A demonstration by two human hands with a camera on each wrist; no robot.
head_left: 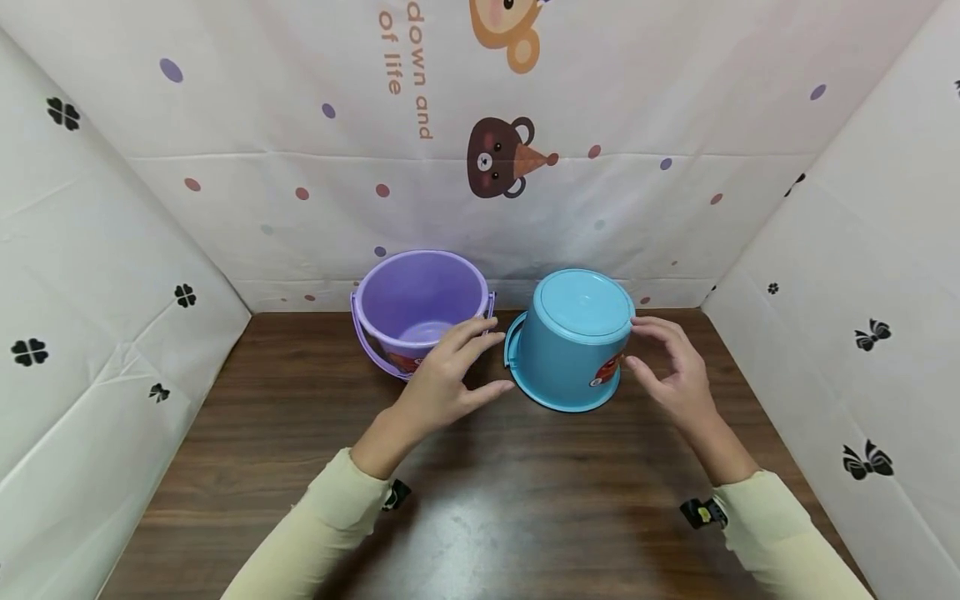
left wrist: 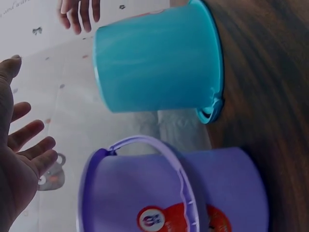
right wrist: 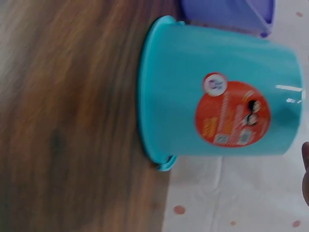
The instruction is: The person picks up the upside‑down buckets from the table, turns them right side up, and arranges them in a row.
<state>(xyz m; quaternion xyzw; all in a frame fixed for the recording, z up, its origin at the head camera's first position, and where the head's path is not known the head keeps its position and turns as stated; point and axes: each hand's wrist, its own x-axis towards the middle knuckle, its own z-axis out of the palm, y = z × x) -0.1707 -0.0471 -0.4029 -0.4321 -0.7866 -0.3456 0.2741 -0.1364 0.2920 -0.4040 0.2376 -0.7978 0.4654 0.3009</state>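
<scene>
Well, the purple bucket (head_left: 420,287) stands at nine o'clock from the upturned blue bucket (head_left: 566,358), whose protruding handle (head_left: 509,342) could catch it if shoved that way. Left hand (head_left: 450,371) near half-past eight, right hand (head_left: 678,367) past three: both loosely spread, gripping nothing, though right-fingertip contact is unclear.

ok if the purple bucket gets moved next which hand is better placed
Probably the left hand: in the head view it is nearest the purple bucket and holds nothing, while the right hand is on the far side of the upturned blue bucket.
</scene>
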